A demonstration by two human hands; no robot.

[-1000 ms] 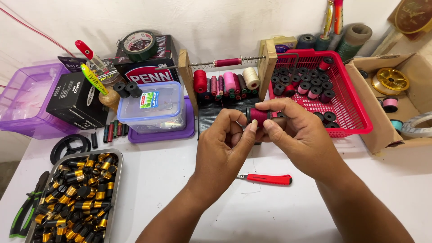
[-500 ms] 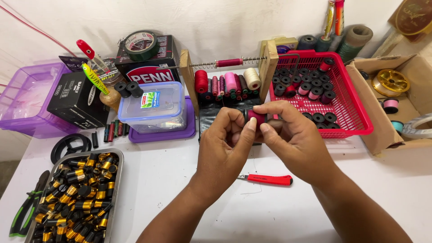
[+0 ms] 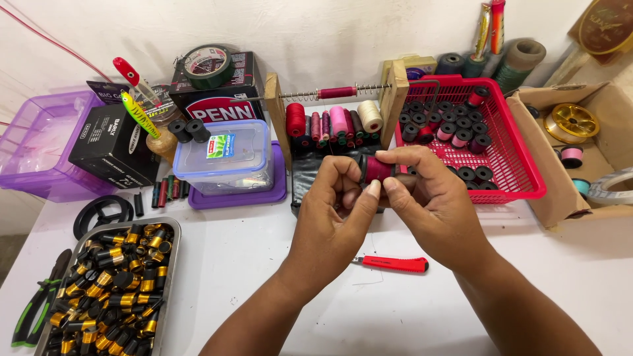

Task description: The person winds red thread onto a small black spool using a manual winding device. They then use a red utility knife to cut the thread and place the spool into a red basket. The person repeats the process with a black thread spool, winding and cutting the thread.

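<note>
crimson thread spool [image 3: 378, 169], axis roughly sideways, pinched between left hand [image 3: 333, 211], right hand [image 3: 432, 201]

Open tabletop [image 3: 264, 264] is found in front of the wooden spool rack [image 3: 336, 112], broken only by the red utility knife [image 3: 392, 264]. Passage left of the rack is blocked by the clear lidded box [image 3: 224, 155], right of it by the red basket [image 3: 501, 142]. Reach toward the rack is obstructed by both hands.
</note>
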